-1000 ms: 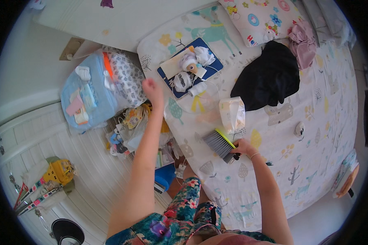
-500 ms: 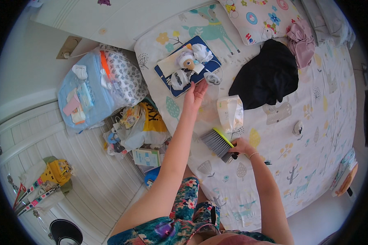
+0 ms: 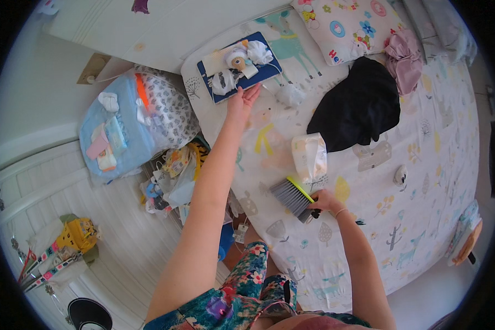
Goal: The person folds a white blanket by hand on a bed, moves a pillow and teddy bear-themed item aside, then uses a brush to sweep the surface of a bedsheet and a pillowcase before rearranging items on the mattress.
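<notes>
My left hand [image 3: 243,100] reaches forward with its fingers stretched out against the near edge of a dark blue flat book or folder [image 3: 265,70]. On that lie a small doll-like toy [image 3: 238,60], crumpled white items [image 3: 258,52] and a pale notebook [image 3: 213,64]. A crumpled translucent white item [image 3: 291,94] rests on the bed just right of the fingers. My right hand [image 3: 326,202] is closed on a hand brush [image 3: 291,197] with grey bristles and a lime-green edge, lying against the sheet. Beyond the brush stands a white soft pack of tissues [image 3: 309,158].
A black cloth [image 3: 357,104], a patterned pillow [image 3: 349,27] and a pink cloth [image 3: 404,60] lie on the printed bedsheet [image 3: 385,176]. Left of the bed are a light blue bag [image 3: 132,132] and stuffed plastic bags [image 3: 176,181]. A white headboard [image 3: 165,27] borders the far side.
My left hand and the blue book with its load have moved away and to the left. The crumpled translucent item now lies apart from the book. My right hand and the brush have hardly moved.
</notes>
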The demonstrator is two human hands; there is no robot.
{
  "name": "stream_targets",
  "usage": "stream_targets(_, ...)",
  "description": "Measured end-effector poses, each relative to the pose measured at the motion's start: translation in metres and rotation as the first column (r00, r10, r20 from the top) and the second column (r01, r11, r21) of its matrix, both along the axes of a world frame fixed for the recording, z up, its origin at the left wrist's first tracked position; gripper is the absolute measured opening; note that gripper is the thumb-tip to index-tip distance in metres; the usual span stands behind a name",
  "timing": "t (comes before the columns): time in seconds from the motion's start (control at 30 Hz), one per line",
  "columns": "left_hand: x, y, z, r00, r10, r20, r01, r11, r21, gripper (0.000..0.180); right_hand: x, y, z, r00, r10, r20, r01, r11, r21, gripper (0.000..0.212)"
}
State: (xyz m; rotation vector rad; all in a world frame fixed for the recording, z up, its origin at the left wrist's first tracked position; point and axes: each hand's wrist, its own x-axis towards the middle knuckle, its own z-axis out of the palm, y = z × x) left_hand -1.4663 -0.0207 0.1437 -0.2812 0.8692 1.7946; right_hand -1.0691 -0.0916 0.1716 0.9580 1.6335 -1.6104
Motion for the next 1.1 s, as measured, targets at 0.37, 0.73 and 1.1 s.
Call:
stream_targets(0.37, -0.048, 0.043, -0.003, 0.992, 0.063, 0.109, -0.061, 0.998, -0.025, 0.034, -0.007, 0.005, 0.0, 0.999, 0.0, -0.038, 0.0, 1.0, 0.0, 0.033)
stream_targets(0.73, 0.069, 0.038, 0.023, 0.398, -0.422, -0.815, -0.152, 0.845, -0.512, 0.072, 0.009, 0.007, 0.002, 0.998, -0.063, 0.001, 0.063, 0.998, -0.032, 0.032)
stream_targets(1.1, 0.109, 0.06, 0.036, -0.59, -0.678, -0.438, -0.251, 0.669, -0.699, 0.069, -0.007, 0.003, 0.01, 0.997, -0.077, -0.028, 0.076, 0.997, -0.015, 0.033)
